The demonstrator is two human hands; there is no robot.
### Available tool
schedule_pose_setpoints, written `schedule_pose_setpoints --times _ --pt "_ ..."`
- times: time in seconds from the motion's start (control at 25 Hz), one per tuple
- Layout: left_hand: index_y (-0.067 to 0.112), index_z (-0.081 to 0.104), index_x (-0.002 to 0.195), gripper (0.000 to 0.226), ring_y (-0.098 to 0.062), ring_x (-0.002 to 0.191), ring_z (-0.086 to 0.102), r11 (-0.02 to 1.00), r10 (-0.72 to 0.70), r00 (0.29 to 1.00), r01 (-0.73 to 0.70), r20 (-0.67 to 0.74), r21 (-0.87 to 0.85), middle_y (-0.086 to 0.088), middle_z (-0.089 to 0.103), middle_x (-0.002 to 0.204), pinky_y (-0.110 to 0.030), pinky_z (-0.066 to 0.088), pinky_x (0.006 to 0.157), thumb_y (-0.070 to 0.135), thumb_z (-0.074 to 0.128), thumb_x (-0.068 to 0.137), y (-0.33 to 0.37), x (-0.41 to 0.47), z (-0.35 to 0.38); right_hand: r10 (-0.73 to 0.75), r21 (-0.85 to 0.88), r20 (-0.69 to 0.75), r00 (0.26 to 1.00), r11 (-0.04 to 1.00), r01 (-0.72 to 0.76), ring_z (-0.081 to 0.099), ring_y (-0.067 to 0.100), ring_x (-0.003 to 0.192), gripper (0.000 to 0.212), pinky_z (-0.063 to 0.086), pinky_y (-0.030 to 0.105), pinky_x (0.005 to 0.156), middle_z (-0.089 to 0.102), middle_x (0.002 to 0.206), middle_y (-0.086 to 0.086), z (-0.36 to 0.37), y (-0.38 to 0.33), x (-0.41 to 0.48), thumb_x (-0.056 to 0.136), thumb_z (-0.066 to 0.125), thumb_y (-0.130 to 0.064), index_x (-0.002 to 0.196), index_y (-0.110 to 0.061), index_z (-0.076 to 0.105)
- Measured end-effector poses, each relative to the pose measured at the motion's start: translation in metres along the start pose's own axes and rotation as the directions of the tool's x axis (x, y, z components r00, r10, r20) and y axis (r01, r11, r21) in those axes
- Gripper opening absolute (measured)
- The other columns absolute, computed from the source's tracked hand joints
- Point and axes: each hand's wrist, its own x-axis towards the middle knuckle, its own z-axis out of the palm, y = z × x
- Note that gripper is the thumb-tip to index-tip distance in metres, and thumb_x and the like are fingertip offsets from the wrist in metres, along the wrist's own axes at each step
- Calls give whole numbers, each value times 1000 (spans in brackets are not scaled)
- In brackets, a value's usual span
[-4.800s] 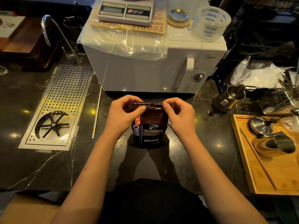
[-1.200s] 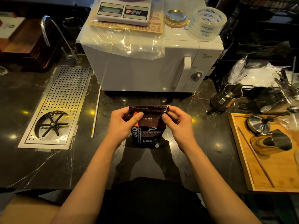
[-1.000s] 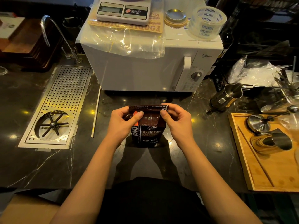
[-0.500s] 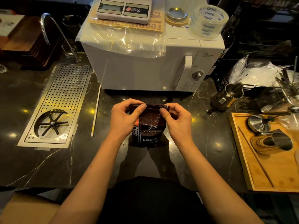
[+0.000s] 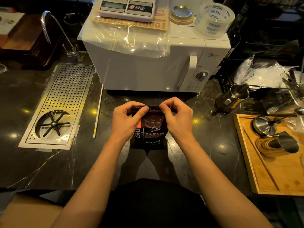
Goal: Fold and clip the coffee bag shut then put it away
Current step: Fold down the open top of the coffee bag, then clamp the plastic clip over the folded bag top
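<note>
A dark brown coffee bag (image 5: pixel 152 132) with white print stands upright on the black marble counter (image 5: pixel 41 165), just in front of the microwave. My left hand (image 5: pixel 127 120) pinches the left end of its top strip between thumb and fingers. My right hand (image 5: pixel 176 118) pinches the right end the same way. The top edge is pressed flat and bent over between the two hands. No clip is visible.
A white microwave (image 5: pixel 148 63) stands right behind the bag, carrying a scale (image 5: pixel 127 6) and a tape roll (image 5: pixel 213 20). A steel drip tray (image 5: pixel 59 104) and a thin white stick (image 5: pixel 97 112) lie left. A metal jug (image 5: pixel 232 99) and a wooden tray (image 5: pixel 256 163) with steel cups sit right.
Both hands have slid up to the bag's top strip and squeezed it flatter. The top has gone from standing open to bent over; the bag stayed in place.
</note>
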Motion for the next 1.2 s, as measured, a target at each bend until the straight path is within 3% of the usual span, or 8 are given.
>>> schedule_pose_setpoints --times 0.2,0.44,0.52,0.64,0.8,0.96,1.08,1.2 --pt "28 68 92 12 -3 86 71 996 -66 996 69 54 -56 16 74 86 -16 55 68 17 64 93 -11 -11 -2 -26 -44 -66 997 999 23 62 -4 78 12 46 9 69 62 76 -22 1 3 -5 91 66 -16 84 -26 64" --pt "30 69 89 13 -5 82 72 992 -89 995 92 43 -85 15 75 85 -17 55 64 19 64 93 -13 -10 -4 132 164 80 988 976 -144 67 14 102 15 56 36 90 70 100 -7 -7 9 -14 94 65 -26 109 -27 64" --pt "29 70 90 11 -7 82 73 992 -84 995 88 52 -88 13 75 85 -19 57 65 19 64 93 -15 -10 -4 175 144 83 981 972 -186 68 18 93 3 58 40 82 69 91 -4 -10 12 -15 94 65 -22 97 -23 66" --pt "24 70 92 9 -9 82 73 992 -84 995 89 55 -94 10 76 86 -21 58 65 19 64 93 -17 -10 -6 189 96 68 980 976 -195 68 19 84 8 59 39 75 68 81 -4 -10 12 -15 93 66 -20 85 -20 65" --pt "25 69 91 9 -7 81 72 994 -78 995 83 62 -76 14 75 85 -19 56 64 19 63 93 -16 -9 -8 175 128 81 981 975 -184 68 12 94 23 56 30 81 71 94 -6 -17 22 -17 97 55 -38 101 -19 69" --pt "30 69 91 12 -7 84 72 994 -85 995 88 56 -68 16 75 86 -18 56 65 19 63 93 -16 -8 -8 188 -245 -42 981 950 -192 57 8 105 18 51 36 95 64 112 -4 -46 60 -25 97 57 -23 112 -17 65" --pt "31 69 92 11 -7 86 72 994 -85 995 88 55 -62 15 75 89 -18 56 65 22 63 93 -19 -7 -8 288 -551 14 958 802 -233 45 20 125 32 42 46 106 52 134 6 -66 94 -43 94 62 -26 125 -18 61" --pt "29 70 93 10 -8 86 73 993 -89 995 93 54 -69 14 76 89 -18 55 65 22 64 93 -19 -7 -7 357 -692 95 929 694 -196 38 31 136 44 38 47 107 44 147 11 -72 115 -61 95 61 -34 137 -22 53"
